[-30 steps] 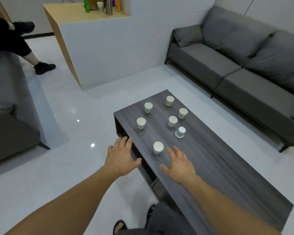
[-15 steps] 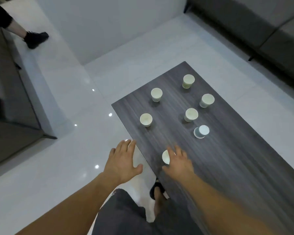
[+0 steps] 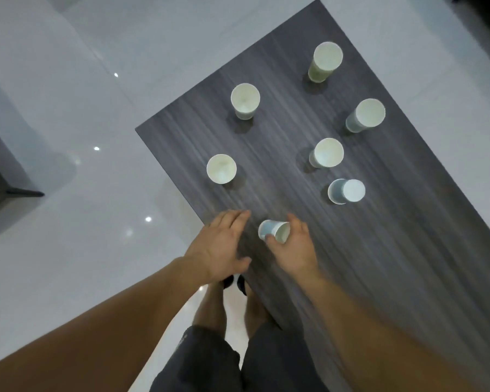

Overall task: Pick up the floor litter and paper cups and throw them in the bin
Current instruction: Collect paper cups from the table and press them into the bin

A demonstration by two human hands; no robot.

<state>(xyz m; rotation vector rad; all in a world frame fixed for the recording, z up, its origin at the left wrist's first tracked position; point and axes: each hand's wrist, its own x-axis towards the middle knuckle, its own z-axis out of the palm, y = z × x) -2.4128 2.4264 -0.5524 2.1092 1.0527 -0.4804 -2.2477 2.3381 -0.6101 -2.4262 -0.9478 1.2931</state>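
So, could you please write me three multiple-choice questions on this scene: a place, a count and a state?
1. Where is the gripped cup among the other paper cups?
A. farthest from the person
B. in the middle
C. nearest the person
2. How many paper cups are in view?
A. five
B. seven
C. nine
3. How is the left hand?
A. open, holding nothing
B. gripping a cup
C. out of view
Answers: 1 C, the right hand grips it at the near end of the table; 2 B, six rest on the table, one is in the hand; 3 A, its fingers are straight and hold nothing.
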